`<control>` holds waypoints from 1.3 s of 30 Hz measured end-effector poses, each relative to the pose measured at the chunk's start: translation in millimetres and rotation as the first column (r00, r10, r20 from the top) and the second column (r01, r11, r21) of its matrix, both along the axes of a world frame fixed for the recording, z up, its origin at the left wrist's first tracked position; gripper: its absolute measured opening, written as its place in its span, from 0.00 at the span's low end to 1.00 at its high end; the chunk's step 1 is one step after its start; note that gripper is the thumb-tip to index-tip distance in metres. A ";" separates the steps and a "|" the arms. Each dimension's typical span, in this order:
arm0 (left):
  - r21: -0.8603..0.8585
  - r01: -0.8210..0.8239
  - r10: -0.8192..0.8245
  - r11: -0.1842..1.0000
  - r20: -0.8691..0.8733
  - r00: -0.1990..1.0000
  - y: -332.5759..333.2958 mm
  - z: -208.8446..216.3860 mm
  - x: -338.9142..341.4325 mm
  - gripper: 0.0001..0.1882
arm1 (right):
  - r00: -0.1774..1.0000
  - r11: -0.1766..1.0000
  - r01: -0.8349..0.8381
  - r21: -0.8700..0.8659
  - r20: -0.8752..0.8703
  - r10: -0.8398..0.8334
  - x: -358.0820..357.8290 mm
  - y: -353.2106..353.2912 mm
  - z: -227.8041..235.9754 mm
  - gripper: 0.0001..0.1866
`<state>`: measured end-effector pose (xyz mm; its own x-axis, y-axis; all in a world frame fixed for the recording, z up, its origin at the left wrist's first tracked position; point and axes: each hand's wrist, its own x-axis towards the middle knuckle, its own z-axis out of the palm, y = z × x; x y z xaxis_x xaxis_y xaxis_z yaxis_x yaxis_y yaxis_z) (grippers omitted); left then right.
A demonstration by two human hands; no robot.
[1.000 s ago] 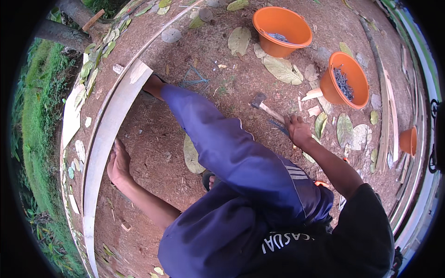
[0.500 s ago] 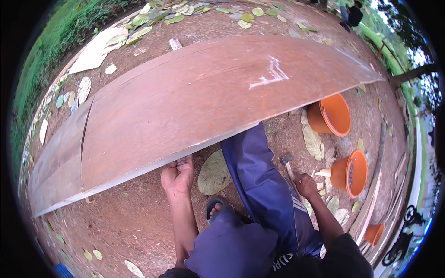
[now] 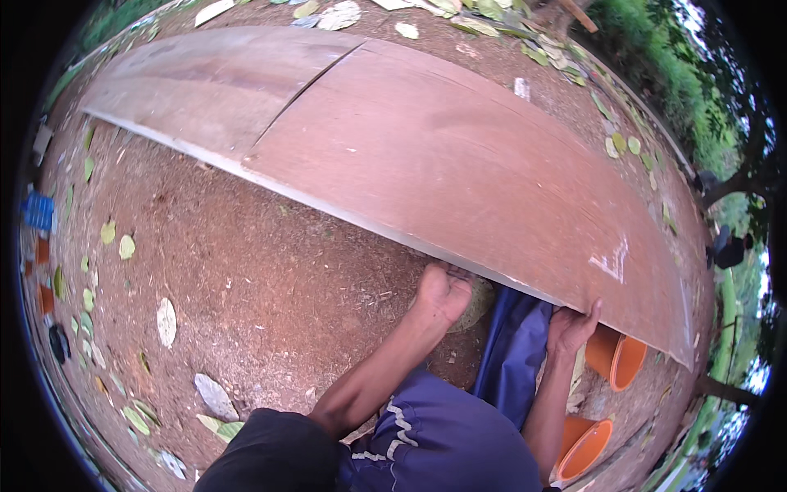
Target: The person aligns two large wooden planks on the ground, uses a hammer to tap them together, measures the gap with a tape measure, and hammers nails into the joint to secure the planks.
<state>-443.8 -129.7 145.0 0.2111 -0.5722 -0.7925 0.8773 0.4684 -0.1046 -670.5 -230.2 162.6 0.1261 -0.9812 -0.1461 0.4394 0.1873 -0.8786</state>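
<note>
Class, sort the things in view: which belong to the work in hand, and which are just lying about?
In the work:
- wooden board
- left hand, palm up at its near edge
- right hand, thumb over that edge

Apparently just about, untouched:
- fallen leaves
- blue object, far left
- orange buckets, though their role is unclear

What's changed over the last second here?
The wooden panel, nearly edge-on at first, now shows its broad brown face. The right hand has let go of the hammer, now out of sight, and reached forward to grip the panel's near edge. The left hand stays at that edge; the orange buckets remain on the ground.
</note>
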 end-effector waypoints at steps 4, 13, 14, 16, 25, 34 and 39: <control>-0.073 -0.039 0.037 0.997 -0.037 0.999 1.4 -13.3 -6.6 0.13 | 0.967 0.973 0.222 -0.059 -0.118 -0.227 36.7 5.9 1.0 0.39; -0.117 -0.036 0.028 0.992 -0.070 0.997 3.4 -22.2 -19.9 0.12 | 0.969 0.987 0.162 -0.010 -0.185 -0.161 22.8 -2.4 -0.9 0.30; -0.140 -0.040 0.033 0.989 -0.056 0.998 1.8 -25.5 -21.5 0.12 | 0.971 0.988 0.154 -0.008 -0.184 -0.152 21.7 -3.1 -1.4 0.30; -0.179 -0.049 0.046 0.983 -0.022 0.999 5.6 -26.1 -20.1 0.11 | 0.968 0.987 0.159 0.008 -0.198 -0.155 23.7 -1.1 -2.0 0.29; -0.158 -0.060 0.050 0.986 -0.064 0.997 11.7 -10.8 -15.5 0.12 | 0.948 0.985 0.175 0.007 -0.272 -0.166 20.2 0.5 -2.0 0.28; -0.151 -0.061 0.049 0.987 -0.087 0.995 15.7 -14.1 -19.7 0.14 | 0.942 0.984 0.179 0.002 -0.291 -0.171 26.1 9.5 -0.9 0.30; -0.157 -0.047 0.038 0.986 -0.062 0.997 15.0 -18.0 -23.4 0.13 | 0.950 0.987 0.162 -0.012 -0.269 -0.160 24.4 8.7 -3.4 0.30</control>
